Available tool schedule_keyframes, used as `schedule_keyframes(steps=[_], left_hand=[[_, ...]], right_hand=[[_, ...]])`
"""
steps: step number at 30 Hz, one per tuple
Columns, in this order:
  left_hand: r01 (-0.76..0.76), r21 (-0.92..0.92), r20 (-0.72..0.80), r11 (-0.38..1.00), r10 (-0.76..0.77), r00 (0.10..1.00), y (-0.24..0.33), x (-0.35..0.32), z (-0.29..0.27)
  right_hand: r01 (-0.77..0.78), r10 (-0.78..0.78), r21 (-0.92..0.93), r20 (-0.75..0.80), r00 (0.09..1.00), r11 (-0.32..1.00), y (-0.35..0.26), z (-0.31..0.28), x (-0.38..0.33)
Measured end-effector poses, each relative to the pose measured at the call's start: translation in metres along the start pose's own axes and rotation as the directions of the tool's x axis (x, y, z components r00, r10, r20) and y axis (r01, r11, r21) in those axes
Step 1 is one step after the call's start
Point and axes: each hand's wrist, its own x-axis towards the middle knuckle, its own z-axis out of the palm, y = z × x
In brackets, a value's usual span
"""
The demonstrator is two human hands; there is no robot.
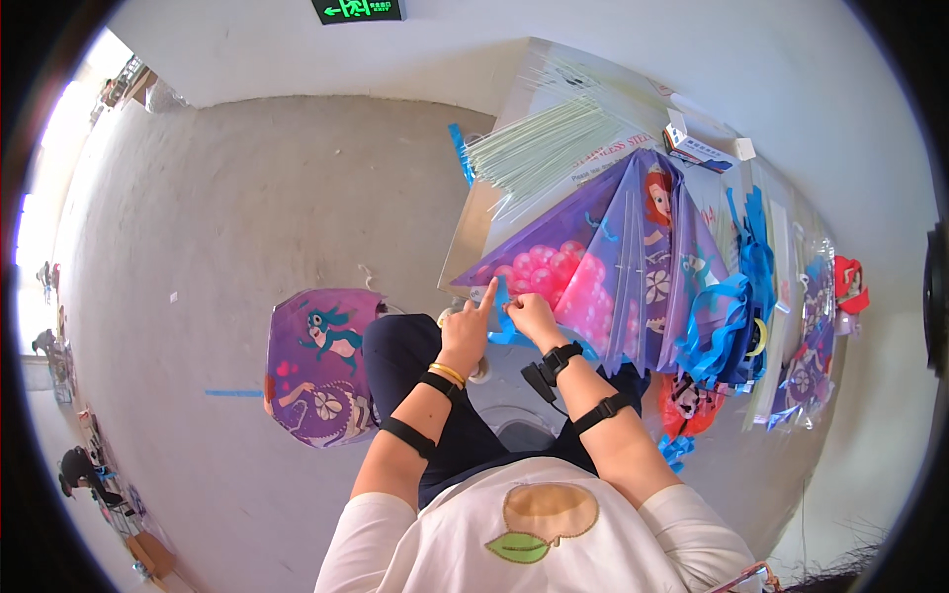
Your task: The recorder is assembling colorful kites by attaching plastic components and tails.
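A purple kite-like sheet (pixel 633 267), printed with pink balloons and a cartoon figure, spreads in folds over the work surface before me. Its pointed left corner reaches my left hand (pixel 468 329), whose index finger is stretched out along a narrow blue strip (pixel 501 293) while the other fingers curl. Close on the right of that strip, my right hand (pixel 534 318) has its fingers pinched together at the sheet's lower edge. Whatever sits in the pinch is too small to make out. Both forearms carry black straps.
Many thin pale rods (pixel 544 138) lie on a cardboard sheet (pixel 514 109) at the back. Right of the kite are an opened small box (pixel 704 148), blue streamers (pixel 717 321) and plastic-wrapped packs (pixel 806 366). A purple printed piece (pixel 321 366) rests low at my left.
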Motion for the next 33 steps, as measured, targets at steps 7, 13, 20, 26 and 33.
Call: schedule_keyframes(steps=[7,13,20,26,33], left_hand=[[-0.024,-0.009,0.019,1.0,0.024,1.0,0.003,-0.008,0.0],[-0.019,0.005,0.053,1.0,0.019,0.998,0.006,-0.007,-0.001],[-0.031,0.012,0.048,0.999,0.03,0.998,0.001,-0.01,-0.003],[-0.039,0.063,0.098,0.997,0.033,0.995,-0.003,-0.01,-0.009],[-0.078,0.043,0.135,0.996,0.071,0.988,0.005,-0.004,-0.01]], right_hand=[[-0.019,0.019,0.0,0.07,0.997,1.0,0.0,0.004,0.006],[-0.009,0.009,0.014,0.04,0.999,1.0,0.009,0.01,0.011],[-0.018,0.017,0.018,0.047,0.999,1.0,0.001,0.008,0.007],[0.073,-0.066,-0.152,0.049,0.997,0.986,-0.004,-0.004,-0.01],[0.294,-0.274,0.306,-0.108,0.956,0.906,0.023,-0.095,-0.066]])
